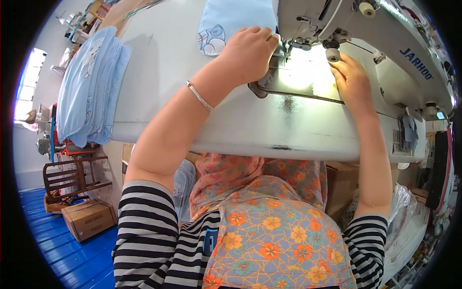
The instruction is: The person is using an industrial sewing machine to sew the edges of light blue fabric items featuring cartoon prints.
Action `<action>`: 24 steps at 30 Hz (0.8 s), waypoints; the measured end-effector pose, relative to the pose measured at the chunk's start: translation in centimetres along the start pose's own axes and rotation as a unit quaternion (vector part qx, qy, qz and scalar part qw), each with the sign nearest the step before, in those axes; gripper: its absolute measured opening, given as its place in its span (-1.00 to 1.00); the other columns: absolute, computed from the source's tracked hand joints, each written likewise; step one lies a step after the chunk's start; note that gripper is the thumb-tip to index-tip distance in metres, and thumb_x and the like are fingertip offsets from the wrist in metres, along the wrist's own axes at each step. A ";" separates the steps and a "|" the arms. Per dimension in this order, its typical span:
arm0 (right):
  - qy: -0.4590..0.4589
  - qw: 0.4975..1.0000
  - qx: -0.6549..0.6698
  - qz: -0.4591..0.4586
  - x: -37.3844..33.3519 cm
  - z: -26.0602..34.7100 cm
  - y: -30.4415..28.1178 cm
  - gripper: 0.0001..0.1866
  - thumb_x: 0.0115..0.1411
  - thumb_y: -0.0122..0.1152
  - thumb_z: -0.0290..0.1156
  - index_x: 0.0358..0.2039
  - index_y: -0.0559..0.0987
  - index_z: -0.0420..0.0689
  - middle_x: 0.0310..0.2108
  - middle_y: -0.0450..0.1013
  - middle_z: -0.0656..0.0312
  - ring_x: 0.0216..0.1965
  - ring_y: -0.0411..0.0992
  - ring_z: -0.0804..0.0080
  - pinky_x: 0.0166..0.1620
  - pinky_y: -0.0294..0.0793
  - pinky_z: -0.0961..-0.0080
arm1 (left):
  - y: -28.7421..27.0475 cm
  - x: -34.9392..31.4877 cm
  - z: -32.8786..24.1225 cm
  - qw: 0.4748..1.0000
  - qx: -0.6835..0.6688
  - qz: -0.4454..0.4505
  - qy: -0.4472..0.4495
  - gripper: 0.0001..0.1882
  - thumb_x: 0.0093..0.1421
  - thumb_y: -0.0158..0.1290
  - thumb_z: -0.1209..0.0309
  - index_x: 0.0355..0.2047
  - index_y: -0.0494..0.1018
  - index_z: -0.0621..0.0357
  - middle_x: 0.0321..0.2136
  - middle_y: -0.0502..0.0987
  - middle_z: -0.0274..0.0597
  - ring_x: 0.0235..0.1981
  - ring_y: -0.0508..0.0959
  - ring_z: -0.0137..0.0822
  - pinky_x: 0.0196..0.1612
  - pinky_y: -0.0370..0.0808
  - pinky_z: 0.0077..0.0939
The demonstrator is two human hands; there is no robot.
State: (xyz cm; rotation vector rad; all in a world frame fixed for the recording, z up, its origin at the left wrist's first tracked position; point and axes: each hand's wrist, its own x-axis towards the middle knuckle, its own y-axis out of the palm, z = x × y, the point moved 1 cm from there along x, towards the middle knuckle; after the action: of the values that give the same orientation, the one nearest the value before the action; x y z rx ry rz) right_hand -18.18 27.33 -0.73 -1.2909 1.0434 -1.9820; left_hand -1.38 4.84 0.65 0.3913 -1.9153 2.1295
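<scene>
A light blue fabric piece (pixel 236 19) with a printed cartoon figure lies on the sewing machine table, just left of the machine head. My left hand (pixel 248 55) is closed at its lower right edge, close to the presser foot (pixel 288 47). The curled fingertips are hidden behind the knuckles. My right hand (pixel 353 84) is on the other side of the needle area, below a round knob (pixel 332 52). Its thumb and fingers come together beside the brightly lit machine bed (pixel 301 79). Glare hides what, if anything, they pinch.
The sewing machine (pixel 404 43) reaches over the table from the right. A stack of light blue fabric pieces (pixel 91 91) hangs over the table's left edge. On the blue floor (pixel 38 216) stand a cardboard box (pixel 90 219) and a brown rack (pixel 65 180). Cartons and plastic bags fill the lower right.
</scene>
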 end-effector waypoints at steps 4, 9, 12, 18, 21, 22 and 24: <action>0.015 1.000 -0.002 0.019 0.1 0.5 -0.2 -0.78 0.22 0.23 -0.39 -0.16 0.63 -0.20 0.06 0.47 0.06 0.03 0.44 0.09 0.10 0.42 0.27 | 1.2 0.2 0.7 0.998 -0.031 -0.045 -0.017 -0.64 0.07 0.04 0.52 -0.08 0.52 0.19 -0.12 0.53 -0.18 -0.02 0.50 -0.12 0.04 0.46 -0.28; -0.018 1.000 -0.008 -0.003 -0.1 0.1 0.3 -0.77 0.23 0.22 -0.39 -0.15 0.62 -0.22 0.08 0.46 0.04 0.02 0.45 0.09 0.10 0.41 0.26 | 1.7 0.5 2.8 0.990 -0.121 -0.036 -0.061 -0.72 0.08 0.02 0.52 -0.17 0.52 0.19 -0.17 0.58 -0.07 -0.04 0.55 -0.04 -0.04 0.51 -0.20; 0.019 1.000 -0.003 0.016 -0.5 -1.0 0.4 -0.70 0.27 0.16 -0.40 0.00 0.58 -0.17 0.08 0.47 0.04 -0.01 0.48 0.16 0.11 0.40 0.30 | 0.9 -1.5 6.0 0.988 -0.034 0.034 -0.149 -0.66 0.12 -0.09 0.57 -0.09 0.50 0.11 -0.17 0.59 -0.06 -0.12 0.56 0.05 -0.07 0.51 -0.11; 0.007 0.998 -0.031 0.060 -0.2 -2.3 -0.2 -0.68 0.35 0.04 -0.40 0.08 0.56 -0.12 0.19 0.40 0.12 0.22 0.34 0.23 0.26 0.25 0.41 | -7.8 -18.8 0.5 0.973 0.023 -0.027 -0.230 -0.83 0.06 0.00 0.52 -0.30 0.48 0.19 -0.39 0.56 -0.07 -0.28 0.61 -0.01 -0.27 0.55 -0.22; -0.033 0.997 -0.009 0.066 -0.1 -4.7 1.1 -0.70 0.35 0.06 -0.39 0.06 0.57 -0.10 0.20 0.40 0.11 0.22 0.34 0.24 0.26 0.26 0.39 | -11.2 -29.7 -7.4 0.968 0.022 -0.024 -0.248 -0.72 0.01 0.00 0.52 -0.22 0.49 0.24 -0.25 0.56 -0.03 -0.26 0.60 -0.05 -0.24 0.54 -0.22; -0.027 0.997 0.009 0.071 0.0 -4.8 1.4 -0.70 0.37 0.03 -0.40 0.06 0.56 -0.11 0.20 0.39 0.13 0.23 0.33 0.25 0.27 0.24 0.40 | -12.3 -33.4 -9.8 0.957 0.013 0.016 -0.288 -0.71 0.01 -0.01 0.53 -0.21 0.49 0.25 -0.21 0.57 -0.01 -0.25 0.59 -0.05 -0.23 0.54 -0.21; -0.043 0.995 -0.025 0.082 0.2 -6.3 0.5 -0.68 0.39 0.01 -0.38 0.10 0.54 -0.12 0.22 0.37 0.12 0.25 0.31 0.27 0.28 0.23 0.41 | -12.1 -40.5 -12.7 0.917 0.006 0.107 -0.385 -0.67 0.03 -0.02 0.52 -0.14 0.49 0.25 -0.19 0.57 -0.01 -0.22 0.59 -0.03 -0.19 0.54 -0.21</action>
State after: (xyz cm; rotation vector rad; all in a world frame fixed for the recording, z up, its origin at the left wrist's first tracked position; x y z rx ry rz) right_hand -24.05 28.87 -2.55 -1.2618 1.1257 -1.7747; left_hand 40.33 18.44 -4.03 1.2274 -2.4236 2.3322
